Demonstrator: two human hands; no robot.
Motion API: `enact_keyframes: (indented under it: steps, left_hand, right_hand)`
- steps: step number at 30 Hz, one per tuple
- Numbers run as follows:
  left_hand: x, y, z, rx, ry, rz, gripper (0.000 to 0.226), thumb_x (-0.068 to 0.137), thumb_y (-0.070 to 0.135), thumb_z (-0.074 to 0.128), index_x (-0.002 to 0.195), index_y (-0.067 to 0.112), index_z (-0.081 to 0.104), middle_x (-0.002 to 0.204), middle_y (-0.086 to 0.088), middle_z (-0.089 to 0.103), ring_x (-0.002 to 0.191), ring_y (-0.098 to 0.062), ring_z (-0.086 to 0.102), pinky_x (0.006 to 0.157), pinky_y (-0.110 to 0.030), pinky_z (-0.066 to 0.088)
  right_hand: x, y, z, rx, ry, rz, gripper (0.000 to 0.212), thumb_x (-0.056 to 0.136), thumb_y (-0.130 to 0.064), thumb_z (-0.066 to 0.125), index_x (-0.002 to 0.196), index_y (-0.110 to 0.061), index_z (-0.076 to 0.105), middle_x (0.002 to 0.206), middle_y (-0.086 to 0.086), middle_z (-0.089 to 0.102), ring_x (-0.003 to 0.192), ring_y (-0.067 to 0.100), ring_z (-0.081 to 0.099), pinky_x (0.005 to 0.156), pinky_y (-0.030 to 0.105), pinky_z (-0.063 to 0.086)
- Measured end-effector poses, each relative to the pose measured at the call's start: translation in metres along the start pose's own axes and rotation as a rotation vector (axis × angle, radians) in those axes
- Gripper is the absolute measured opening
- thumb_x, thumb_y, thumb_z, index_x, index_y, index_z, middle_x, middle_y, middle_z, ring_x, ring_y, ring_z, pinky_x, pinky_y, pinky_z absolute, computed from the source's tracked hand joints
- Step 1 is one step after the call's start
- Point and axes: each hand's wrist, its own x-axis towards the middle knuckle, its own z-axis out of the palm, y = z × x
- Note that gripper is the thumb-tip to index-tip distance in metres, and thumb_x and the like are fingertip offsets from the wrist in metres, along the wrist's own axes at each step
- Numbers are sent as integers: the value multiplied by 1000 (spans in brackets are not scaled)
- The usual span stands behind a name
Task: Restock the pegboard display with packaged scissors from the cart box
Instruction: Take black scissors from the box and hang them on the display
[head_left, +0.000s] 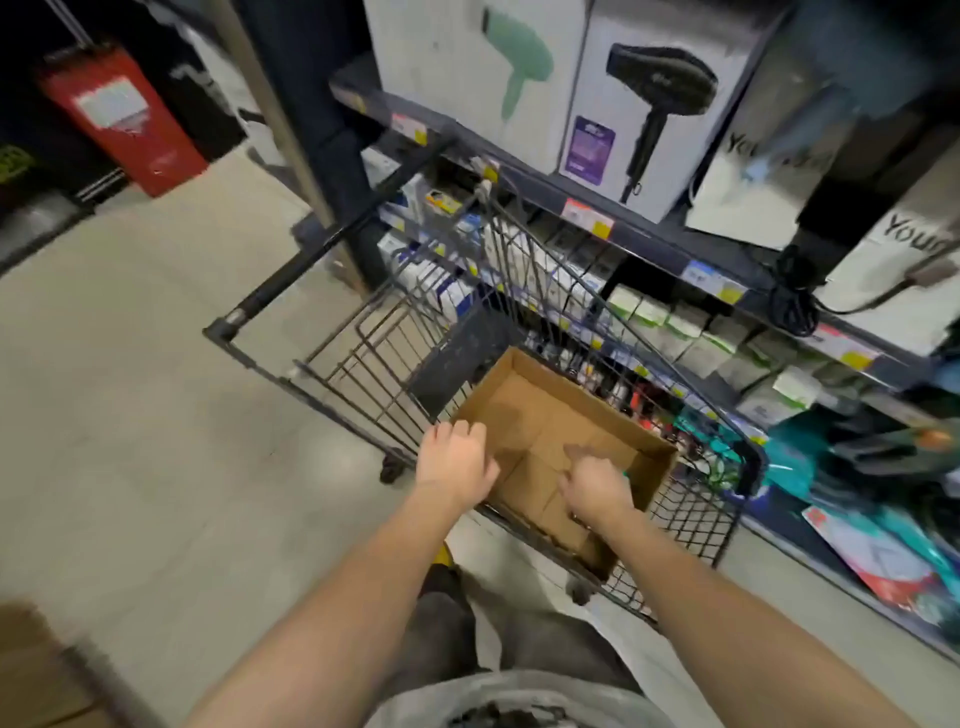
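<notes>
An open cardboard box (524, 410) sits in the black wire cart (363, 358); its brown floor shows bare. My left hand (454, 462) grips the box's near-left rim, fingers curled over the edge. My right hand (592, 488) is down inside the box near its right wall, fingers curled. A small green sliver of a package (626, 473) peeks out beside that hand; the rest is hidden under it, and the frame is blurred. No pegboard is visible.
Store shelves (649, 228) on the right hold boxed hair dryers (649, 104) above and small boxes and bottles below. The cart stands against these shelves. A red unit (124, 119) stands at the far left. Another cardboard box (36, 670) lies at the bottom left on the floor.
</notes>
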Motion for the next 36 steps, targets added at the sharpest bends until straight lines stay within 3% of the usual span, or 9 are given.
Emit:
enact_keyframes:
  steps: [6, 12, 19, 22, 26, 29, 31, 34, 36]
  left_hand:
    - [63, 7, -1, 94, -93, 253, 43, 94, 47, 47, 126, 19, 59, 123, -8, 66, 118, -31, 59, 103, -43, 42]
    - [104, 44, 19, 175, -230, 407, 46, 97, 47, 49, 132, 18, 54, 126, -10, 66, 121, -32, 58, 102, -44, 44]
    - [119, 89, 65, 194, -399, 388, 50, 102, 42, 45, 145, 18, 47, 137, -10, 59, 130, -31, 53, 109, -44, 40]
    - [131, 107, 90, 230, -474, 387, 49, 102, 47, 47, 142, 20, 49, 132, -9, 60, 125, -30, 55, 103, -47, 48]
    - [157, 129, 121, 215, -513, 353, 43, 100, 46, 47, 134, 21, 50, 130, -10, 61, 124, -32, 53, 105, -45, 43]
    - [174, 143, 149, 173, -521, 345, 36, 100, 45, 47, 125, 21, 55, 121, -7, 63, 119, -30, 55, 98, -43, 45]
    - [185, 151, 172, 151, -513, 350, 34, 100, 46, 48, 124, 22, 53, 117, -5, 62, 112, -26, 58, 85, -39, 45]
    - [199, 164, 205, 112, -517, 326, 41, 102, 50, 49, 129, 19, 52, 121, -5, 61, 97, -20, 54, 75, -33, 36]
    - [203, 172, 225, 147, -526, 309, 48, 102, 53, 50, 134, 17, 50, 126, -6, 61, 103, -22, 57, 78, -35, 39]
  right_hand:
    - [0, 19, 0, 142, 33, 294, 45, 97, -28, 58, 139, -15, 56, 130, 17, 66, 116, 37, 66, 89, 40, 55]
    - [14, 57, 25, 263, 77, 521, 41, 99, -39, 54, 133, -18, 61, 122, 12, 66, 104, 31, 68, 81, 36, 54]
    - [43, 97, 39, 348, 23, 514, 35, 99, -33, 52, 134, -27, 55, 122, 8, 62, 106, 28, 64, 93, 42, 55]
    - [58, 113, 49, 339, -7, 530, 37, 100, -30, 54, 136, -27, 52, 128, 5, 59, 113, 26, 61, 100, 45, 53]
    - [85, 132, 67, 327, -30, 517, 46, 99, -28, 57, 143, -29, 43, 136, 3, 56, 117, 25, 61, 99, 43, 54]
    - [99, 141, 81, 335, 21, 522, 53, 100, -26, 59, 149, -30, 40, 150, 3, 52, 134, 24, 55, 107, 46, 51]
    - [107, 147, 89, 331, 76, 522, 54, 101, -27, 59, 152, -28, 42, 157, 0, 47, 144, 21, 47, 113, 45, 46]
    - [115, 156, 100, 360, 136, 510, 55, 101, -28, 58, 154, -24, 43, 159, -1, 46, 144, 22, 47, 113, 45, 46]
    - [120, 158, 106, 377, 190, 500, 54, 100, -25, 60, 152, -20, 46, 156, 2, 50, 140, 26, 52, 109, 46, 50]
